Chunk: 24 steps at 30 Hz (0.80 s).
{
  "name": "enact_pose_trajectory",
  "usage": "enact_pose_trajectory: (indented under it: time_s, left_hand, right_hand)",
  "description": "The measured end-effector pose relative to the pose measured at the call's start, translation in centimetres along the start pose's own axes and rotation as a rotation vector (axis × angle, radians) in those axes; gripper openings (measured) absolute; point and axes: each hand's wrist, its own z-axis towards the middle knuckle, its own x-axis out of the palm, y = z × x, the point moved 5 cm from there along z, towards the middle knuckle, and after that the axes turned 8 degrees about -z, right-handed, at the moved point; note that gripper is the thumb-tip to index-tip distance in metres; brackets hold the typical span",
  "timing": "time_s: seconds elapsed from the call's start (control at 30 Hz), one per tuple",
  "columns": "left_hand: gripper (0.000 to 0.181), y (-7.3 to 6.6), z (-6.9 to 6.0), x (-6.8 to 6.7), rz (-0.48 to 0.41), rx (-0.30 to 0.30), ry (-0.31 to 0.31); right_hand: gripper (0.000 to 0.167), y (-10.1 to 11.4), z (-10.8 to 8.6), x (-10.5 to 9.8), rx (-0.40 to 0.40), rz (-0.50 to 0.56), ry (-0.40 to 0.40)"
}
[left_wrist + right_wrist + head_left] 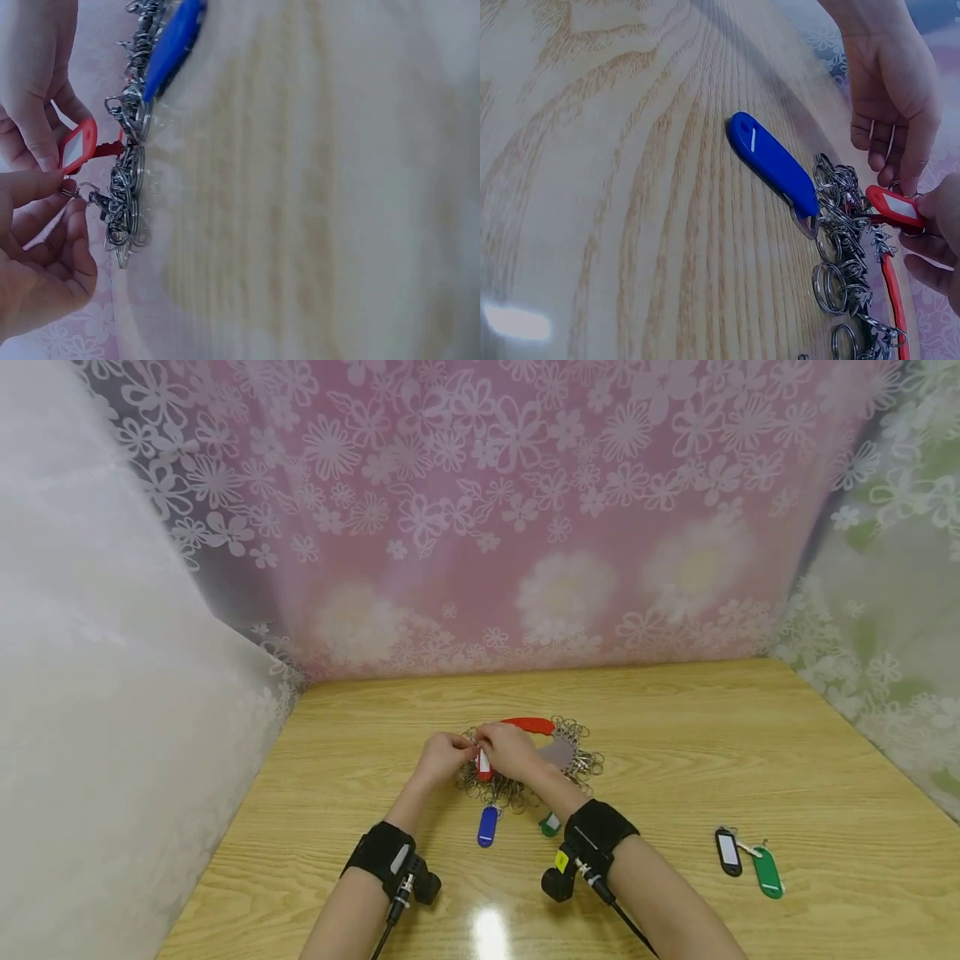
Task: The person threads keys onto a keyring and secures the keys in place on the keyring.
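In the head view, my right hand (512, 752) pinches the ring end of a red key tag (484, 766) with a white label. Beside it, my left hand (441, 758) meets it fingertip to fingertip. The left wrist view shows my left hand (45, 259) pinching a small metal ring (69, 193) just under the red tag (77, 147). Thumb and finger of my right hand (941, 232) grip the tag (897, 208) in the right wrist view. Both hands are over a cluster of metal rings (585, 764) around a grey plate (557, 752) with a red strip (531, 725).
A blue tag (487, 827) lies at the cluster's near side. A green tag (551, 824) is partly covered by my right forearm. On the right of the wooden table (337, 718) lie a black tag (728, 852) and another green tag (767, 872), with a key between them.
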Motion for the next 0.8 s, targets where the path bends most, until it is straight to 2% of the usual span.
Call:
enact_pose_trajectory:
  time_s: [0.1, 0.2, 0.33, 0.43, 0.8]
  left_hand:
    - [0.015, 0.11, -0.05, 0.2, 0.03, 0.041, 0.026]
    - [0.015, -0.07, -0.07, 0.14, 0.003, 0.025, 0.019]
    - [0.015, -0.28, 0.07, -0.25, -0.005, -0.016, -0.028]
    - [0.014, -0.38, 0.16, -0.46, 0.002, -0.039, -0.044]
    - [0.015, -0.17, -0.02, -0.44, -0.008, -0.047, -0.051]
  right_hand:
    - [0.014, -0.28, 0.0, 0.23, 0.042, 0.051, 0.011]
    - [0.014, -0.47, 0.12, 0.4, 0.069, 0.098, 0.025]
    - [0.014, -0.32, 0.31, 0.3, 0.066, 0.127, 0.037]
    - [0.013, -0.13, 0.37, 0.09, 0.057, 0.115, 0.041]
    - [0.014, 0.19, 0.25, 0.36, 0.033, 0.058, 0.043]
